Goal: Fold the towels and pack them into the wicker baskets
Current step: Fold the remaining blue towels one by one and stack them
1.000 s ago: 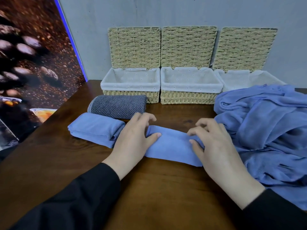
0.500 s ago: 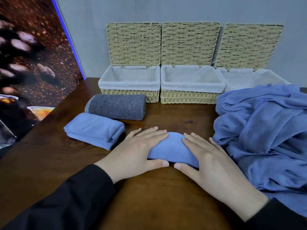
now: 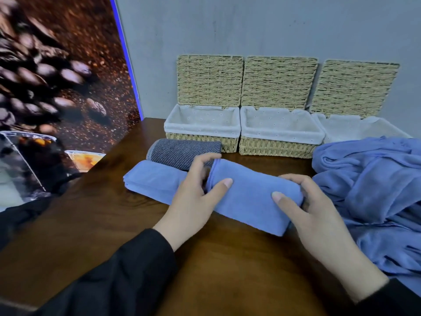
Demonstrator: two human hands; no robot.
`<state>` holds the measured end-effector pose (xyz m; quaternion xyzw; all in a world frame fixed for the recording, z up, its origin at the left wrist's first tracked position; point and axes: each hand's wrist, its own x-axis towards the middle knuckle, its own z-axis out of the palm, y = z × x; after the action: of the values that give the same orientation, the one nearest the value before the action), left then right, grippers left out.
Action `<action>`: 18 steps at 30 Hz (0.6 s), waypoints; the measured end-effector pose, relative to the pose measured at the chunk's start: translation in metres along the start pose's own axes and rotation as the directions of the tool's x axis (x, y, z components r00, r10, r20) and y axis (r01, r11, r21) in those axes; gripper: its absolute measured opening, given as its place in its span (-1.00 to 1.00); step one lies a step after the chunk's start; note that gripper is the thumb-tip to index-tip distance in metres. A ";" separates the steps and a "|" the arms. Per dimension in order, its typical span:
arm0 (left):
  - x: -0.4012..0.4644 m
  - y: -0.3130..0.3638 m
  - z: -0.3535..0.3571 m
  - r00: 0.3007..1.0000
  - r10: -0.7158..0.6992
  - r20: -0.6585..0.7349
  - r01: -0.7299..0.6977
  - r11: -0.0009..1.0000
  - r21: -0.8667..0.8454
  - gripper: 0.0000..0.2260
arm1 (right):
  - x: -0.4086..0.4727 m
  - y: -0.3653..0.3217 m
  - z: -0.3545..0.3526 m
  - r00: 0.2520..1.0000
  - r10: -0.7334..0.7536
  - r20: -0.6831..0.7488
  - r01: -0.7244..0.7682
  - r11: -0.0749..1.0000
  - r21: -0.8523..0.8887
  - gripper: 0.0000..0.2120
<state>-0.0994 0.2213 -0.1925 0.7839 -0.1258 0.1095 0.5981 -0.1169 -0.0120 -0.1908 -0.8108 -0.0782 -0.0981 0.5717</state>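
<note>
Both hands hold one folded blue towel (image 3: 252, 195), a soft, fleecy oblong over the dark wooden table (image 3: 227, 270); whether its underside touches the wood cannot be told. The left hand (image 3: 196, 201) grips its left end, thumb lying on top and fingers curled round the far edge, where their tips are hidden. The right hand (image 3: 319, 215) grips the right end, thumb on top, fingers wrapped over the rounded end; the palm side is out of sight.

Just to the left, partly covered by the left hand, lies a second folded blue towel (image 3: 155, 181). Behind it a grey ribbed towel (image 3: 182, 152), rolled or folded thick, rests against the front of the left wicker basket (image 3: 202, 133). The middle wicker basket (image 3: 280, 142) stands touching it, and the right wicker basket (image 3: 355, 126) has its front hidden by a heap of unfolded blue towels (image 3: 373, 197), which runs off the right edge. All three baskets are coarse straw-coloured weave with white dotted cloth liners, their woven lids (image 3: 279, 82) propped upright against the grey wall (image 3: 250, 26).

A large poster of coffee beans (image 3: 57, 76) at the left is blurred and cut off. No writing can be read. Black sleeves (image 3: 114, 281) cover both wrists.
</note>
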 end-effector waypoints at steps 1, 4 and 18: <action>0.001 0.005 -0.005 0.998 -0.014 -0.054 0.011 0.999 -0.052 -0.69 | 0.003 -0.007 0.007 0.999 0.054 0.008 -0.054 0.991 0.119 -0.83; 0.010 0.016 -0.032 0.980 -0.050 -0.192 0.035 0.996 -0.083 -0.77 | 0.019 -0.024 0.031 0.970 0.135 0.202 -0.193 0.932 0.306 -0.54; 0.054 -0.056 -0.152 0.872 -0.260 -0.414 0.351 0.922 0.162 -0.83 | 0.071 -0.024 0.173 0.986 -0.093 0.142 0.126 0.960 -0.249 -0.57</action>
<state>-0.0328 0.3789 -0.1863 0.8212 0.1340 0.1787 0.5252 -0.0419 0.1607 -0.2077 -0.8772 -0.1463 -0.0866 0.4490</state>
